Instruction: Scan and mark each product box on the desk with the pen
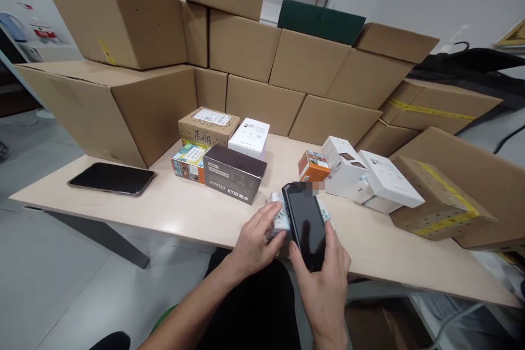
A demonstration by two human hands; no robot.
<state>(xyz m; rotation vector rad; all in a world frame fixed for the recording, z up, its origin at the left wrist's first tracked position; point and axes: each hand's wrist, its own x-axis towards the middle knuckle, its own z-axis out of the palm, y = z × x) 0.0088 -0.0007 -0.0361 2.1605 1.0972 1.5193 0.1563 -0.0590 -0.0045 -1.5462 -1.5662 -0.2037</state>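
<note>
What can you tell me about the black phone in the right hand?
The black phone has a dark, glossy screen showing a faint reflection, set in a thick casing that looks like plastic, with small raised parts along its left edge. The right hand grips its lower part between thumb and fingers. Its top end points forward, leaning slightly left. It overlaps a pale patterned box in view; whether they touch is unclear. Its upper right corner is blurred out.
</note>
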